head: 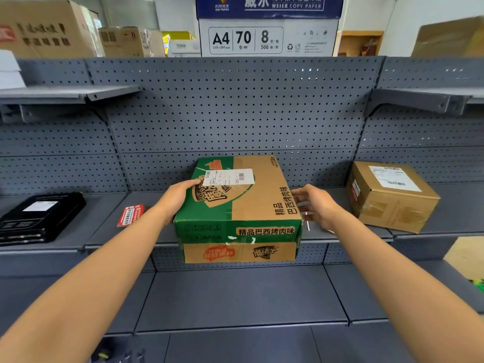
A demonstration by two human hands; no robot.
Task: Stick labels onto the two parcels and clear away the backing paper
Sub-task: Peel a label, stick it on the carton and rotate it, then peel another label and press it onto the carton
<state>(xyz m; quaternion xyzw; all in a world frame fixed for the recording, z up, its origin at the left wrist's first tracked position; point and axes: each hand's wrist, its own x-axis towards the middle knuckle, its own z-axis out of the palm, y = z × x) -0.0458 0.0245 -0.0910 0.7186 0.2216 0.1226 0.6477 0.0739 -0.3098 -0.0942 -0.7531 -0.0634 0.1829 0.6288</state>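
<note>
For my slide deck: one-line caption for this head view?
Both hands flank a labelled green carton; second labelled parcel waits right.

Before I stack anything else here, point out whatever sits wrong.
The green and brown box juts over the shelf's front edge, the left hand on its side. The brown parcel sits skewed to the pegboard. A red label lies loose.

**A stockroom or parcel depot**

Grey metal shelving [235, 292] backed by pegboard [235, 106] fills the view. Above the pegboard stand cardboard cartons [47, 27] and a copy-paper box [267, 24] (marked A4); below it sit labelled parcels [390, 195].
</note>
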